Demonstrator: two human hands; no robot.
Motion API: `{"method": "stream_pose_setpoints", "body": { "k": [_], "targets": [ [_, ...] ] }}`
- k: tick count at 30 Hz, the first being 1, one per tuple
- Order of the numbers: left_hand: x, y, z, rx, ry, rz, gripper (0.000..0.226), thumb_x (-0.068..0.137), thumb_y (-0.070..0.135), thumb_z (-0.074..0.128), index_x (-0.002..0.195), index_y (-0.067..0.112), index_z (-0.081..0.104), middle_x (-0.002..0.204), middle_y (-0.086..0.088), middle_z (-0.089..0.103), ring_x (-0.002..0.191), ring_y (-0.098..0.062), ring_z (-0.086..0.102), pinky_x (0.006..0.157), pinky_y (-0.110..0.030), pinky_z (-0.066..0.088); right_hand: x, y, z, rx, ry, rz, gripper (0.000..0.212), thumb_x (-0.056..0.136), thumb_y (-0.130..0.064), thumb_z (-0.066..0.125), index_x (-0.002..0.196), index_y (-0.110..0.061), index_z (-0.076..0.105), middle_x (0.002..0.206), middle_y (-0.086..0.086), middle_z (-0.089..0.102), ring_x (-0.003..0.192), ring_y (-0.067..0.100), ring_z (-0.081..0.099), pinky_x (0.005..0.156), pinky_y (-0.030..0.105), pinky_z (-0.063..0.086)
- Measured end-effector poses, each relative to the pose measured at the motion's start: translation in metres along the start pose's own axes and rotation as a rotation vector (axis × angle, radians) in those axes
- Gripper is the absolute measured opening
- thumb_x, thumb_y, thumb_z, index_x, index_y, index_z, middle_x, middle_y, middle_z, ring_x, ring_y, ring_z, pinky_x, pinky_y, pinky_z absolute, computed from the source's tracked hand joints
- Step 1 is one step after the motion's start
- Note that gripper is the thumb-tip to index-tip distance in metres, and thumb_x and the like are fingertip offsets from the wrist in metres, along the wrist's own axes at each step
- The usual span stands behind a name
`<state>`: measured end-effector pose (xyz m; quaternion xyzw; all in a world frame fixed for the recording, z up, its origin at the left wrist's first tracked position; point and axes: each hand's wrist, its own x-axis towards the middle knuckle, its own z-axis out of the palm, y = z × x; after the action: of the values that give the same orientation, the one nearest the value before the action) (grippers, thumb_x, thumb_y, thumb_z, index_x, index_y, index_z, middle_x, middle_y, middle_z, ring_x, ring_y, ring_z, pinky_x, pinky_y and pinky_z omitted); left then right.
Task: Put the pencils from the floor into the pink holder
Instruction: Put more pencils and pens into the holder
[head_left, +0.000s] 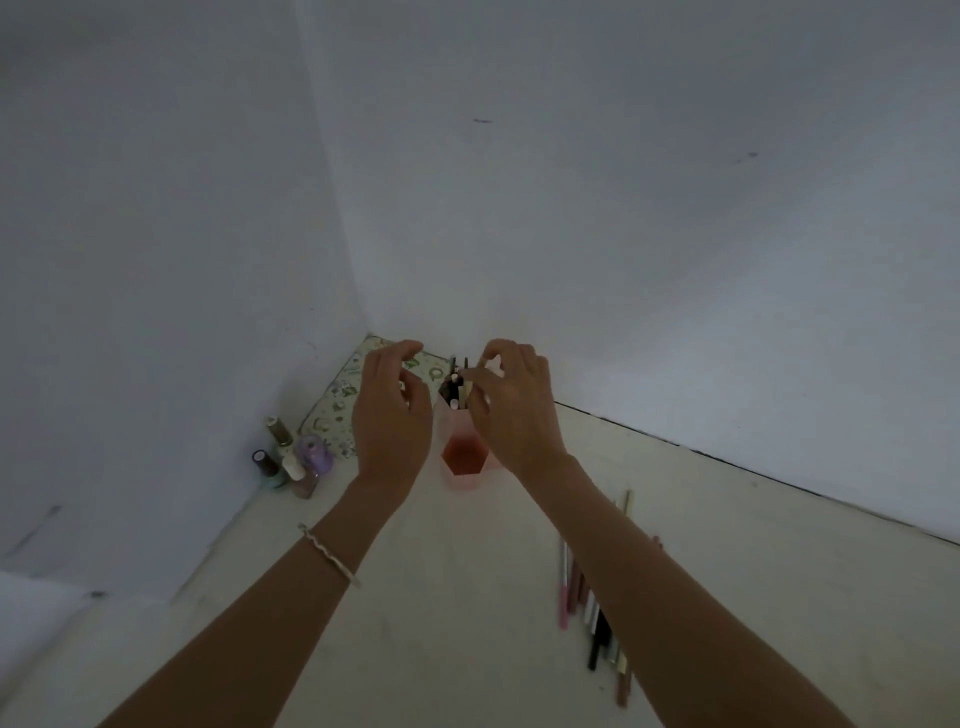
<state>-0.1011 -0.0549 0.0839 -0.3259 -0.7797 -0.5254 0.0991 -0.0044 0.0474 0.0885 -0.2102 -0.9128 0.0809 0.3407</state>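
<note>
The right hand (511, 402) is held over the mouth of the pink holder (462, 447), its thumb and forefinger pinched near the top of a pale pencil (466, 389) standing in the holder; the dim light and the fingers themselves make it hard to tell whether they truly grip it or only touch it. The left hand (389, 410) hovers just beside the holder, fingers curled loosely and apart, holding nothing. A thin bracelet (330, 555) sits on the left forearm.

Several pencil ends (456, 371) stick up out of the holder between the two hands, their colours mostly lost in shadow. The holder stands on the floor (467, 597) near the corner of two walls, its sides partly covered by both hands.

More pencils (597, 623) lie on the floor, largely hidden under the right forearm. Left of the holder stands a cluster of small bottles (291, 460), with a patterned cloth or pouch (337, 400) behind them, part of it blocked by the left hand.
</note>
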Motion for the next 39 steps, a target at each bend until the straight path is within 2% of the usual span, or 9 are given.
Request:
{"method": "stream_pose_setpoints", "body": {
  "k": [6, 10, 13, 17, 22, 27, 31, 36, 39],
  "targets": [
    [-0.019, 0.025, 0.019, -0.046, -0.076, -0.036, 0.019, 0.085, 0.010, 0.049, 0.096, 0.025, 0.054, 0.094, 0.010, 0.057, 0.074, -0.002, 0.053, 0.063, -0.016, 0.043, -0.020, 0.020, -0.021, 0.094, 0.060, 0.206, 0.052, 0.077, 0.003, 0.045, 0.126, -0.009, 0.057, 0.108, 0.009, 0.058, 0.096, 0.022, 0.055, 0.085, 0.031, 0.043],
    [-0.064, 0.044, 0.053, 0.099, -0.469, -0.014, 0.008, 0.088, 0.020, 0.057, 0.089, 0.026, 0.052, 0.082, 0.012, 0.054, 0.066, -0.001, 0.055, 0.058, -0.018, 0.050, -0.040, 0.053, -0.048, 0.189, 0.152, 0.429, 0.047, 0.081, 0.006, 0.049, 0.122, -0.015, 0.055, 0.112, 0.001, 0.057, 0.090, 0.016, 0.056, 0.082, 0.031, 0.048],
    [-0.103, 0.052, 0.087, 0.322, -0.814, -0.136, 0.015, 0.088, 0.024, 0.056, 0.102, 0.018, 0.054, 0.094, 0.002, 0.064, 0.085, -0.015, 0.063, 0.076, -0.031, 0.054, -0.059, 0.072, -0.062, 0.195, 0.143, 0.501, 0.041, 0.082, 0.007, 0.051, 0.117, -0.014, 0.059, 0.107, 0.000, 0.059, 0.087, 0.014, 0.058, 0.075, 0.023, 0.049],
    [-0.138, 0.054, 0.113, 0.520, -0.926, -0.229, 0.031, 0.102, 0.024, 0.038, 0.128, 0.008, 0.044, 0.118, -0.010, 0.061, 0.105, -0.027, 0.062, 0.086, -0.036, 0.051, -0.086, 0.091, -0.073, 0.225, 0.084, 0.595, 0.037, 0.081, 0.005, 0.051, 0.109, -0.016, 0.062, 0.099, -0.006, 0.061, 0.079, 0.002, 0.054, 0.069, 0.009, 0.039],
    [-0.136, 0.050, 0.113, 0.430, -0.917, -0.247, 0.038, 0.093, 0.009, 0.052, 0.128, 0.010, 0.038, 0.106, -0.010, 0.063, 0.091, -0.026, 0.066, 0.078, -0.036, 0.056, -0.110, 0.102, -0.072, 0.215, -0.076, 0.615, 0.026, 0.082, -0.003, 0.055, 0.101, -0.017, 0.065, 0.089, -0.008, 0.059, 0.075, 0.005, 0.052, 0.068, 0.013, 0.039],
    [-0.084, 0.066, 0.091, 0.109, -0.699, -0.169, 0.065, 0.082, 0.004, 0.063, 0.139, 0.021, 0.036, 0.078, -0.005, 0.058, 0.062, -0.016, 0.058, 0.054, -0.028, 0.052, -0.124, 0.104, -0.047, 0.006, -0.395, 0.624, 0.017, 0.084, -0.024, 0.061, 0.085, -0.010, 0.070, 0.088, 0.005, 0.060, 0.086, 0.021, 0.055, 0.078, 0.033, 0.048],
    [-0.055, 0.076, 0.073, 0.041, -0.540, -0.073, 0.065, 0.081, 0.006, 0.065, 0.137, 0.027, 0.040, 0.073, 0.004, 0.054, 0.066, -0.010, 0.055, 0.069, -0.034, 0.055, -0.137, 0.099, -0.025, -0.259, -0.616, 0.594, 0.032, 0.088, -0.038, 0.053, 0.082, -0.010, 0.068, 0.090, 0.005, 0.057, 0.091, 0.023, 0.053, 0.080, 0.033, 0.041],
    [-0.031, 0.080, 0.051, -0.045, -0.392, -0.005, 0.057, 0.084, 0.007, 0.061, 0.129, 0.034, 0.038, 0.081, 0.004, 0.057, 0.071, -0.012, 0.062, 0.062, -0.034, 0.058, -0.139, 0.085, -0.008, -0.246, -0.625, 0.611, 0.034, 0.088, -0.038, 0.051, 0.078, -0.009, 0.067, 0.082, 0.001, 0.049, 0.090, 0.022, 0.053, 0.083, 0.033, 0.040],
    [-0.005, 0.074, 0.041, -0.029, -0.263, 0.047, 0.051, 0.086, 0.011, 0.062, 0.126, 0.031, 0.038, 0.082, 0.004, 0.059, 0.072, -0.012, 0.063, 0.065, -0.032, 0.060, -0.114, 0.078, -0.011, 0.010, -0.434, 0.794, 0.034, 0.082, -0.035, 0.060, 0.074, -0.005, 0.071, 0.085, 0.006, 0.056, 0.084, 0.023, 0.055, 0.078, 0.032, 0.045]
  ]
}}
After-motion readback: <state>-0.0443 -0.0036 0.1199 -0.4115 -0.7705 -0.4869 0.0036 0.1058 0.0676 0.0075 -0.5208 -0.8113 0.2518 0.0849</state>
